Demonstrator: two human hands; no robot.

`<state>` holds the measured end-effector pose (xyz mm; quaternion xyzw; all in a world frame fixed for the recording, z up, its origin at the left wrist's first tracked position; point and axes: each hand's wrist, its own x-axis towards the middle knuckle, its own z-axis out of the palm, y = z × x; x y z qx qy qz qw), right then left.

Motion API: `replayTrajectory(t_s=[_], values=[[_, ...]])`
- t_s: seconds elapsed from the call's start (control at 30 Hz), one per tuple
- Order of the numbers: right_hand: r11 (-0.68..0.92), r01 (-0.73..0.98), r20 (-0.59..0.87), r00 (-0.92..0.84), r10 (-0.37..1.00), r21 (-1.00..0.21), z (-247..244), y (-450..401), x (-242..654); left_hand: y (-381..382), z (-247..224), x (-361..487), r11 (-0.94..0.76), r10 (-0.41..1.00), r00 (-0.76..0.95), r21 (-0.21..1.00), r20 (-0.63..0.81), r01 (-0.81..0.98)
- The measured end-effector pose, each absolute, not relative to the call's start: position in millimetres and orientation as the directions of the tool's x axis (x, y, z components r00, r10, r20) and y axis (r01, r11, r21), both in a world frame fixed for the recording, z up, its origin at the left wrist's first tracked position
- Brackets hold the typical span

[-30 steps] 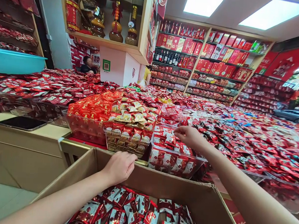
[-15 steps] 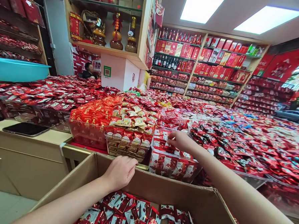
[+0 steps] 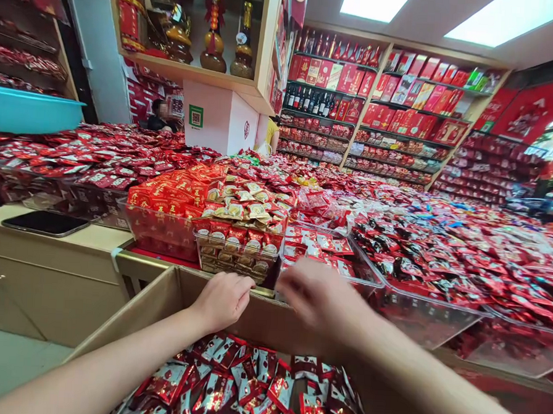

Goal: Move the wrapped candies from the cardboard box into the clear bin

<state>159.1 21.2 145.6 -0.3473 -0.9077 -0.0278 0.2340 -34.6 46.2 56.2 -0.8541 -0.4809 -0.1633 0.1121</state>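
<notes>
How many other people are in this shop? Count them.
2: a person in dark clothes left of the white pillar, and a person in yellow right of it. More may be hidden.

Smartphone [image 3: 45, 223] on cream counter [image 3: 45, 281], teal basin [image 3: 26, 110], red gift-box shelves [image 3: 365, 113]

from my remote seat, the brown corrugated cardboard box [image 3: 261, 320] at six o'clock looks matt and slightly rough, and the red foil sachets [image 3: 244, 381] inside it are glossy. at twelve o'clock, the clear rectangular plastic tray [image 3: 239, 254] is smooth and shiny. at nine o'clock, the beige laminate cabinet [image 3: 44, 294] has a soft satin surface, and the gold-toned metal trim [image 3: 157, 265] gleams. at ten o'clock, the turquoise plastic basin [image 3: 26, 110] is smooth and glossy.
</notes>
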Motion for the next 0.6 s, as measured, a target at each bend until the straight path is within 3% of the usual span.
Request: replayTrajectory(t_s=[0.07,0.2,0.3,0.47,0.53,0.6], values=[[0.861,0.497,0.201,-0.838,0.508,-0.104,100,-3,142,46,57,-34,-0.511,0.787,0.483,-0.034,0.384,0.859],[0.83,0.537,-0.25,-0.833,0.493,-0.151,-6,-22,131,44,58,-33,-0.52,0.785,0.491,-0.031,0.378,0.854],[0.781,0.589,-0.335,-0.793,0.509,-0.21,-43,-27,134,43,60,-33,-0.523,0.787,0.496,-0.03,0.367,0.852],[0.735,0.619,-0.293,-0.783,0.549,-0.277,-41,-28,133,44,64,-32,-0.521,0.811,0.488,0.02,0.323,0.853],[0.731,0.612,-0.245,-0.791,0.561,-0.3,-34,-22,132,45,67,-33,-0.515,0.835,0.469,0.11,0.287,0.85],[0.701,0.602,-0.18,-0.793,0.582,-0.383,-20,-13,134,47,72,-34,-0.499,0.863,0.437,0.29,0.253,0.817]])
